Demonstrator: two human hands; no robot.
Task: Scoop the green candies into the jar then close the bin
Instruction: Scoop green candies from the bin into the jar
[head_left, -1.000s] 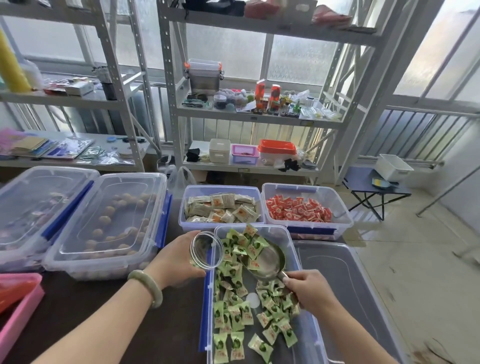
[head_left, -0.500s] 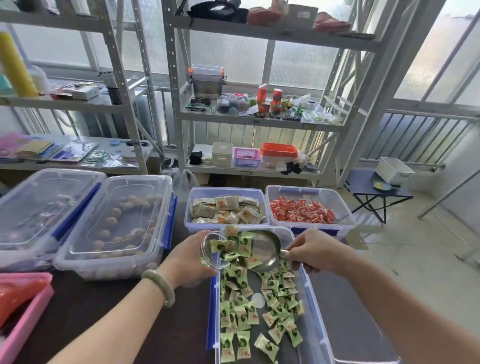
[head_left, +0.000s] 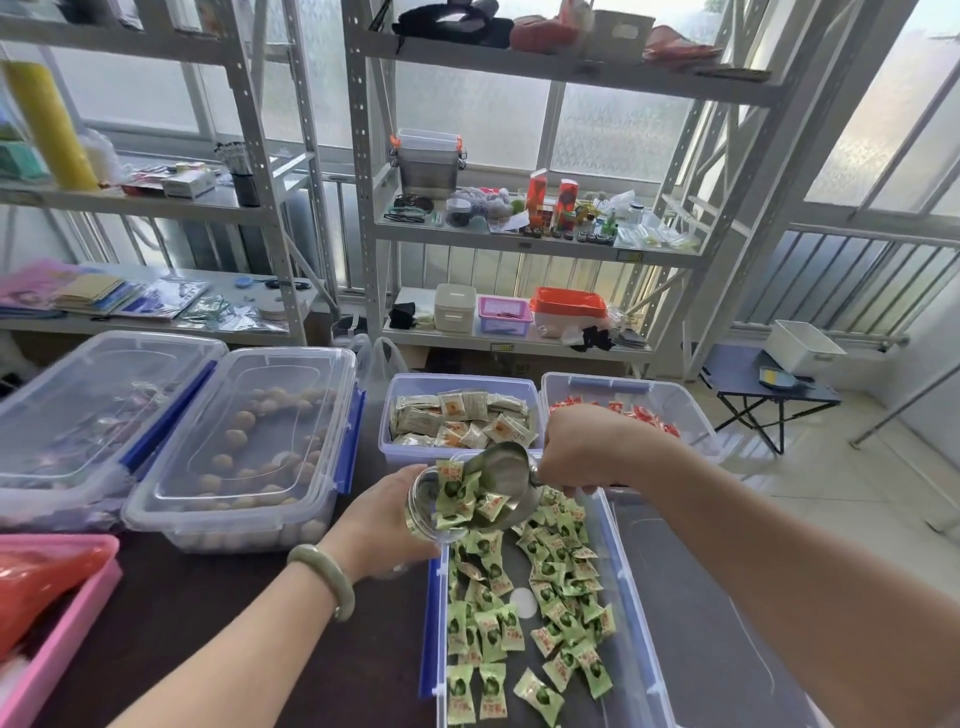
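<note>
Having risen from the open clear plastic bin (head_left: 631, 613), the right hand (head_left: 587, 449), grip clenched on the tipped shiny metal scoop (head_left: 501, 475), is pouring green wrapped candies (head_left: 540, 587) into the clear glass jar (head_left: 434, 506) the left hand (head_left: 382, 519) is clasping, so the bin's closing is still waiting.

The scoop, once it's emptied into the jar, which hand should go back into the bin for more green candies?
Right. The right hand already holds the scoop over the bin; the left hand is occupied tilting the jar.
</note>
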